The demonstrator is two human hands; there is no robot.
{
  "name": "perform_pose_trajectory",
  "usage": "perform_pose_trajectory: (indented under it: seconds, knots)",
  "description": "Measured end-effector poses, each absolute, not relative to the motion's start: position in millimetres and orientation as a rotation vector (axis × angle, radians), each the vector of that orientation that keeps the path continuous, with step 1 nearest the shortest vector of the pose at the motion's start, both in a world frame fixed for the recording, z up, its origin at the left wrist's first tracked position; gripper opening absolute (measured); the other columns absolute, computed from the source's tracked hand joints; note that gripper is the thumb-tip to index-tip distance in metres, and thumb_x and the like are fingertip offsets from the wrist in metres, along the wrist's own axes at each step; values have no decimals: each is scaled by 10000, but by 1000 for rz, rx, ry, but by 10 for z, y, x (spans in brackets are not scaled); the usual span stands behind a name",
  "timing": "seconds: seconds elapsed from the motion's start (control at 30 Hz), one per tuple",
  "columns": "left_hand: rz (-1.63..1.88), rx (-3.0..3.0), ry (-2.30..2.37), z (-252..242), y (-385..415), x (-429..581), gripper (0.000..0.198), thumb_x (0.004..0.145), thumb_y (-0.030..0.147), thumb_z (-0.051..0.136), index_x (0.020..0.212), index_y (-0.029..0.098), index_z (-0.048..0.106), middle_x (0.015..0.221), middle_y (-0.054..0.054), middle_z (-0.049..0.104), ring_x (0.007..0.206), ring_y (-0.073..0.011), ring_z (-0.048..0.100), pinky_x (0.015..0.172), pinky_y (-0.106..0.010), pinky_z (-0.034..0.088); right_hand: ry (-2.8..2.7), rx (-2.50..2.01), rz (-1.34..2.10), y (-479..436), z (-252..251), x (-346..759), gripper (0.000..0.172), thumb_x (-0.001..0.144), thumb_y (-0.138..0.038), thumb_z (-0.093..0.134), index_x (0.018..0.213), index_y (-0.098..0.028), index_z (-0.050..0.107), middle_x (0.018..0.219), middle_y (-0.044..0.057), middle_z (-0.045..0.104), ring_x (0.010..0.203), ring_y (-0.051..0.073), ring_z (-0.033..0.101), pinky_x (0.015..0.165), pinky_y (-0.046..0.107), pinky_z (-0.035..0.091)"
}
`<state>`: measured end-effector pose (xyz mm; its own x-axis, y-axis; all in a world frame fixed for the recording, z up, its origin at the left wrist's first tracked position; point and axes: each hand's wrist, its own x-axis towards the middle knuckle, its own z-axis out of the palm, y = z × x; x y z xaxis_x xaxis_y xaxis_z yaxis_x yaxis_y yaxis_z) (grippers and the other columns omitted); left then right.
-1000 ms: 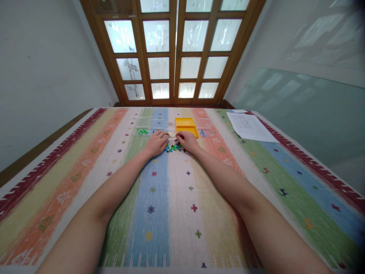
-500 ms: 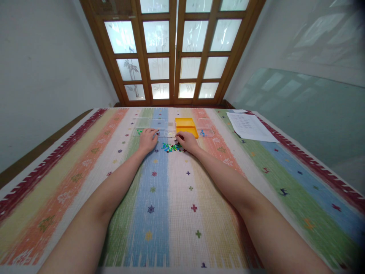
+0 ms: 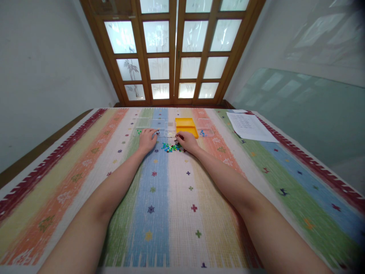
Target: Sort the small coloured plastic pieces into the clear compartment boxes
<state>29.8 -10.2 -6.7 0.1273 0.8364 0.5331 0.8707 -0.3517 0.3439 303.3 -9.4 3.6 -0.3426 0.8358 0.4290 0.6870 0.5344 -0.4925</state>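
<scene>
My left hand rests at the clear plastic box on the left, its fingers stretched out over the front edge. Green pieces lie in that box beside the fingers, and a few dark ones show near the fingertips. A loose pile of small blue, green and dark pieces lies on the cloth between my hands. At the pile's right end, my right hand is closed in a pinch in front of the yellow box. Whatever its fingertips hold is too small to make out.
Between the left box and the yellow one stands a small clear box with pale pieces. Another clear box at the right holds blue pieces. Printed paper lies farther right on the striped tablecloth. Wooden glazed doors stand behind.
My left hand has shifted very slightly to the left at the clear box. My right hand and the pile look the same.
</scene>
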Motion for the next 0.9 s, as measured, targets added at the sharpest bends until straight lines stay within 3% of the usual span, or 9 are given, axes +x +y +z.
perform_pose_trajectory:
  seconds: [0.3, 0.53, 0.73, 0.9]
  knots:
    - [-1042, -2322, -1731, -53, -124, 308, 381, 960, 271, 521, 1280, 228, 723, 1245, -94, 718, 1221, -287, 560, 1124, -490, 427, -2115, -1243, 391, -101, 286, 3132, 190, 952, -257, 571, 960, -201, 752, 890, 32, 753, 787, 181, 638, 694, 261, 397]
    - [-1032, -2353, -1712, -33, -138, 318, 379, 956, 267, 523, 1274, 221, 725, 1239, -98, 718, 1217, -289, 561, 1124, -499, 425, -2581, -1115, 602, -193, 478, 3223, 104, 875, -240, 652, 866, -214, 753, 734, -9, 706, 649, 137, 569, 640, 266, 345]
    - [-1023, -2364, -1717, -13, -157, 335, 364, 951, 262, 525, 1244, 220, 736, 1231, -90, 722, 1219, -292, 558, 1121, -497, 428, -2670, -1111, 463, -295, 412, 3101, 127, 831, -338, 764, 783, -235, 708, 766, 13, 697, 662, 155, 543, 607, 284, 302]
    - [-1029, -2380, -1721, 1, -167, 348, 350, 941, 243, 529, 1219, 219, 742, 1231, -89, 724, 1218, -289, 555, 1135, -490, 417, -2666, -1070, 351, -328, 399, 3040, 97, 813, -287, 780, 803, -232, 702, 846, 45, 719, 737, 186, 576, 634, 297, 303]
